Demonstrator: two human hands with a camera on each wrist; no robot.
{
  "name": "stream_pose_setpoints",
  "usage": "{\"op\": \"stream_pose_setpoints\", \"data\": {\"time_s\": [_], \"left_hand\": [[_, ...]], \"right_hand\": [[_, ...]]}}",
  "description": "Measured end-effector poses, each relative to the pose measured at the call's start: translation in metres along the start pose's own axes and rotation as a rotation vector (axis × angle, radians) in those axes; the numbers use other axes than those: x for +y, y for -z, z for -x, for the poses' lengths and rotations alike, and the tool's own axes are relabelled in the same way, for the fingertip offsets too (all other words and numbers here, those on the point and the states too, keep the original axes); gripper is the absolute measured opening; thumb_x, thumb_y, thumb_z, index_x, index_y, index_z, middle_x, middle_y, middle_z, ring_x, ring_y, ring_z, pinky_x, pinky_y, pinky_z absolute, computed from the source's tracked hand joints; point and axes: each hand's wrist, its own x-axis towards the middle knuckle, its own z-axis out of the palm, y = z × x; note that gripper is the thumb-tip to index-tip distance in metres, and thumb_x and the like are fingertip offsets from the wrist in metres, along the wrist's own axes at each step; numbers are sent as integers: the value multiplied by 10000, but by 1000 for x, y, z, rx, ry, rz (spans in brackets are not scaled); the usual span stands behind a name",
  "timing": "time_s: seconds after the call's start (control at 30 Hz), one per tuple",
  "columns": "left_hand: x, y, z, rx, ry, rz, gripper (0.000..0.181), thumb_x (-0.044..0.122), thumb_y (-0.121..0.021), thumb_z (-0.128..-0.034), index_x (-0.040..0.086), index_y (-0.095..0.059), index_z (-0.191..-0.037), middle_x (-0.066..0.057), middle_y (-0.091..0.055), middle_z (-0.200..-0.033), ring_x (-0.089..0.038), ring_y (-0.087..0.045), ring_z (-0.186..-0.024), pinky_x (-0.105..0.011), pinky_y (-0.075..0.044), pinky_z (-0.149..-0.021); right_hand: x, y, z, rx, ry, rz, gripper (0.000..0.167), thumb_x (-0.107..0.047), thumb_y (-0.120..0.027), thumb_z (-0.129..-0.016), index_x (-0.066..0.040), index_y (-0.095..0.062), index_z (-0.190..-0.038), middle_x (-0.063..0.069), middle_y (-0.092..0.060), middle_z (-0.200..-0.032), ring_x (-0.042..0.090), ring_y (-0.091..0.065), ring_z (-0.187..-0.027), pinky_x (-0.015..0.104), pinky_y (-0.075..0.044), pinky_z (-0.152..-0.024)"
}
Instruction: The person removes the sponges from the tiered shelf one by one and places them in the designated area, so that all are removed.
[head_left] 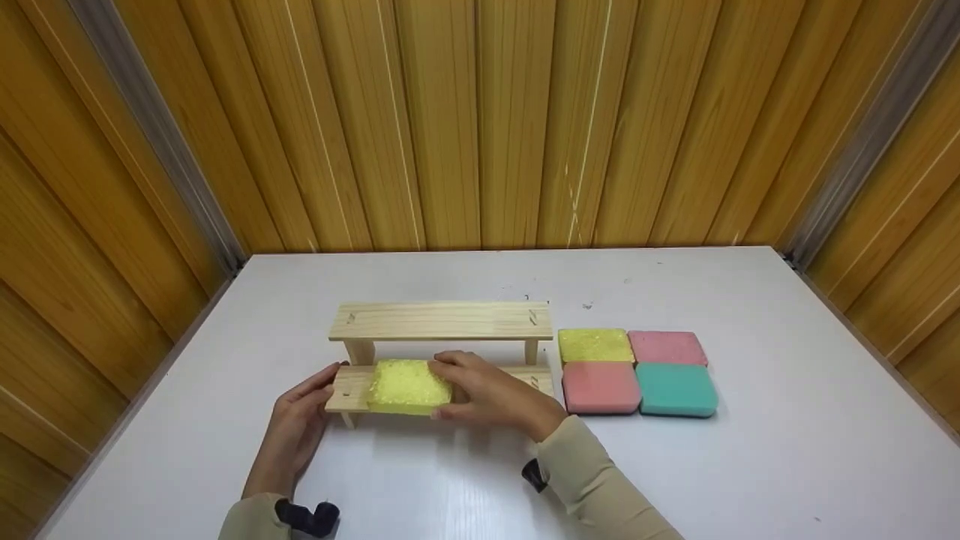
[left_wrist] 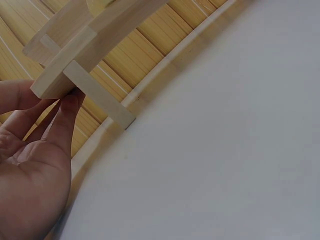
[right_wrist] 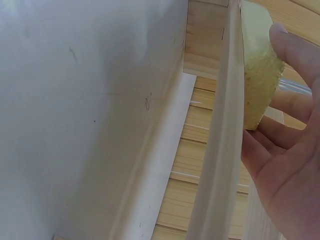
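A two-tier wooden stand (head_left: 441,322) stands on the white table, its lower plank nearer to me. At that plank's left end, my left hand (head_left: 296,424) grips the wood; in the left wrist view its fingertips (left_wrist: 69,104) reach under the board. A yellow sponge (head_left: 409,386) lies flat on the lower plank, left of its middle. My right hand (head_left: 491,390) holds this sponge by its right side. The right wrist view shows the thumb and fingers about the sponge (right_wrist: 260,70), which rests against the plank (right_wrist: 225,125). The fingers hide part of the sponge's right side.
Right of the stand, a second yellow sponge (head_left: 596,345), a pink sponge (head_left: 667,348), a salmon sponge (head_left: 601,388) and a teal sponge (head_left: 679,390) lie in a two-by-two block. Wood-patterned panels (head_left: 502,127) rise behind the table (head_left: 480,279) and at both sides.
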Motion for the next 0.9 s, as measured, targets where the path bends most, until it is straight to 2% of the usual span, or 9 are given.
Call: {"op": "stream_pose_setpoints", "data": {"time_s": [0.13, 0.33, 0.47, 0.9], "left_hand": [[0, 0, 0, -3, 2, 7, 501, -59, -467, -921, -57, -392, -1416, -50, -502, -1418, 10, -568, -1141, -215, -446, -1054], [0, -1, 1, -6, 6, -17, 493, -47, -465, -931, -42, -400, -1420, -128, -395, -1506, 6, -569, -1139, -218, -455, -1046], [0, -1, 1, -13, 6, -20, 490, -43, -460, -937, -40, -397, -1423, -139, -377, -1515, -3, -572, -1142, -228, -459, -1046], [1, -2, 1, 7, -6, -6, 491, -55, -498, -918, -63, -405, -1400, -74, -474, -1444, 8, -574, -1122, -212, -460, -1039]], "right_hand": [[1, 0, 0, 18, 12, 1, 698, -399, -658, -889, -117, -395, -1471, 94, -404, -1484, 227, -407, -1358, 358, -392, -1132], [2, 2, 0, 29, 28, 5, 666, -378, -685, -874, -106, -452, -1435, 89, -459, -1434, 209, -458, -1303, 336, -426, -1100], [2, 2, 0, 27, 20, -1, 655, -370, -689, -873, -106, -463, -1428, 84, -464, -1430, 211, -452, -1312, 339, -420, -1105], [6, 3, 4, 33, 26, -4, 607, -332, -708, -858, -109, -516, -1389, 64, -506, -1384, 181, -497, -1232, 316, -469, -1037]]}}
